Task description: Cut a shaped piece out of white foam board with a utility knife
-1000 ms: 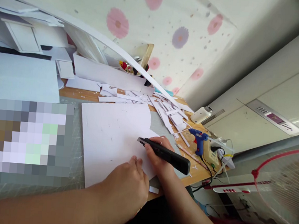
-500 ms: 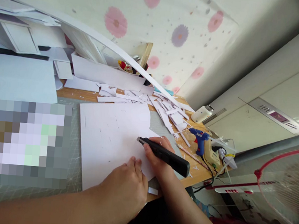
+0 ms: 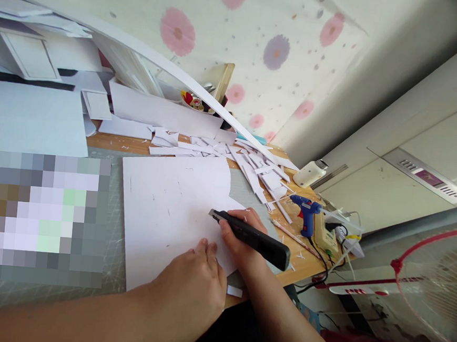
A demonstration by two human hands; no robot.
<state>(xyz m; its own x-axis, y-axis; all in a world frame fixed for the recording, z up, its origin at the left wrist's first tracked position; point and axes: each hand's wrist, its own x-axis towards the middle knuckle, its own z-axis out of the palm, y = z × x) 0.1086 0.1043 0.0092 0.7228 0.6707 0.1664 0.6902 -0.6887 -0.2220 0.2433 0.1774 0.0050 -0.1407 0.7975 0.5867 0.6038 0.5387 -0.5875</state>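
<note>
My right hand (image 3: 244,241) is closed round a black utility knife (image 3: 255,237). Its short blade points up and left, over a white board (image 3: 162,213) with a curved upper right edge and a few small dark marks. Whether the blade touches the board, I cannot tell. My left hand (image 3: 200,277) presses on the lower part of the board, its fingers laid on the surface close together and the thumb hidden. Another white sheet shows at the board's right side, partly behind my right hand. Under the board lies a grey-green cutting mat (image 3: 109,225) with grid lines.
White offcuts (image 3: 252,167) pile up behind the mat. At the right stand a blue glue gun (image 3: 306,213), a power strip (image 3: 325,234) with cables and a white bottle (image 3: 311,173). A long white strip (image 3: 173,69) arches overhead. A red-rimmed fan (image 3: 437,282) is beyond the table edge.
Both hands, the knife and the board keep their places. Only the camera's view has shifted very slightly.
</note>
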